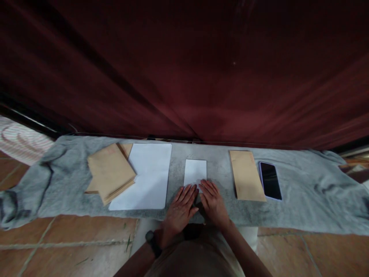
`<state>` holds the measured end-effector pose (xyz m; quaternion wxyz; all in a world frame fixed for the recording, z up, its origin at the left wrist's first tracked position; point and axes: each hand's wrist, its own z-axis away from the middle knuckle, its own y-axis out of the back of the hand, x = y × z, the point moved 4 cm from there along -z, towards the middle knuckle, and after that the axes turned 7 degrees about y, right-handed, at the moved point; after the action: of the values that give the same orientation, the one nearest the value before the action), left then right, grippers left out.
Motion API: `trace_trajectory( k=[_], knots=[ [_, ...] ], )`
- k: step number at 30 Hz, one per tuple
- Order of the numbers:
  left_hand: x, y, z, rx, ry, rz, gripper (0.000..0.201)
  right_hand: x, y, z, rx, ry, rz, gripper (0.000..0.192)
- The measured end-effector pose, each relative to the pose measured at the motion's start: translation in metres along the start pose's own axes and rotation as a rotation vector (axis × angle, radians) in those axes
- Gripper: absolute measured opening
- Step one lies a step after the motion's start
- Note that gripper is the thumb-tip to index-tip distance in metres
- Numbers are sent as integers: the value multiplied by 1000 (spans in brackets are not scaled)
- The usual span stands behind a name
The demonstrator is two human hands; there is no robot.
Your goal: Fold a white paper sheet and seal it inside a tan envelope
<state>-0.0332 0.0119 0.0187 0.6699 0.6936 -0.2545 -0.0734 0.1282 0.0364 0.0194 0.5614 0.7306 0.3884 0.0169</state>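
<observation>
Both hands flat, fingers spread, pressing near edge of small folded white paper (195, 172) at centre of grey cloth (305, 192). Left hand (180, 209) w/ dark wristband, right hand (213, 204) beside it, nothing gripped. Left: large white sheet (147, 181), brown envelope stack (111, 173). Right: single brown envelope (246, 175), then phone (270, 181).

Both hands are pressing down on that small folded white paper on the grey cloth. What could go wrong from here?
The grey cloth is soft and wrinkled, so the folded white paper under the left hand and right hand may crease unevenly or slide. The phone lies right beside the brown envelope, so picking up the envelope could nudge it.
</observation>
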Motion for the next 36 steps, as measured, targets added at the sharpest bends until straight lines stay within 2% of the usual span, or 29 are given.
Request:
trace_trajectory(
  k=[5,9,16,20,22,24,28,32,34,36],
  knots=[
    [-1,-9,8,21,73,36,53,-6,-17,-43,-161,126,-23,41],
    [-1,-11,10,21,40,39,58,5,-27,-65,-185,140,47,43],
    [-2,-5,11,3,3,40,64,38,-30,-88,-93,7,182,44],
    [-3,-3,12,-7,20,100,58,43,-23,-74,-31,-135,237,47],
    [-5,-2,12,4,90,161,54,35,-18,-56,-21,-168,244,48],
    [-10,-3,10,45,200,269,51,19,-14,-34,-31,-139,226,50],
    [-25,-8,1,163,483,632,48,-12,-5,3,-76,-39,178,48],
    [-35,-15,-11,182,767,1048,48,-20,0,15,-82,-68,171,48],
    [-38,-15,-16,198,889,1169,49,-18,0,15,-84,-81,161,48],
    [-37,-11,-22,216,936,1236,50,-16,-2,15,-74,-81,152,48]
  ],
)
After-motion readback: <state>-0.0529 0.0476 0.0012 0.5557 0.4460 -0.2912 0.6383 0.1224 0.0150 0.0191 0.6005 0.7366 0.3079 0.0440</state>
